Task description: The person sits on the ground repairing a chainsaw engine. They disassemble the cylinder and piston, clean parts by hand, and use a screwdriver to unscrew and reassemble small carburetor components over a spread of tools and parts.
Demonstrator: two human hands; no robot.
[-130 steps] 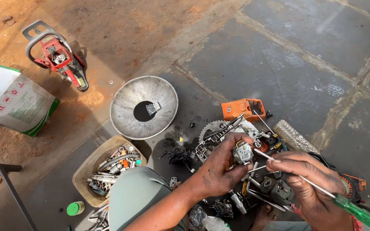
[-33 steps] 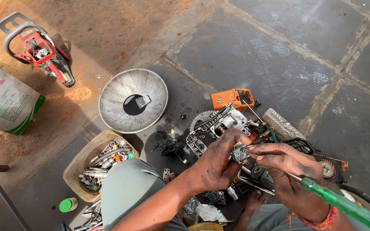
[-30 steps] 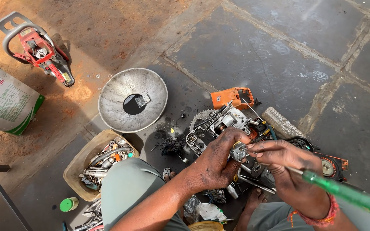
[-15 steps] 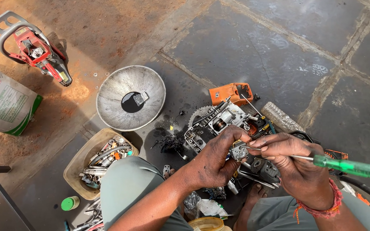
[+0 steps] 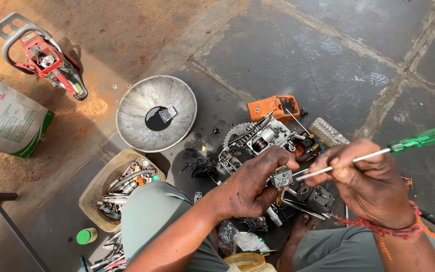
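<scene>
Between the two hands, just above the person's knees, sits a small grey metal part (image 5: 281,177), pinched in the fingers of the left hand (image 5: 252,186). The right hand (image 5: 366,184) is closed around a green-handled screwdriver (image 5: 378,151), whose thin shaft slants down to touch the part. Just behind them on the dark stone floor (image 5: 328,45) lies a stripped engine (image 5: 258,141), with an orange cover (image 5: 273,107) beyond it and loose pieces (image 5: 318,197) near a bare foot (image 5: 300,231). Farther left stands a metal bowl (image 5: 142,126) holding a dark pool of liquid, and near the left knee a tan tub (image 5: 96,191) full of tools. Well apart, on the sandy ground, lie a red chainsaw (image 5: 44,58) and a white-and-green sack (image 5: 8,121).
</scene>
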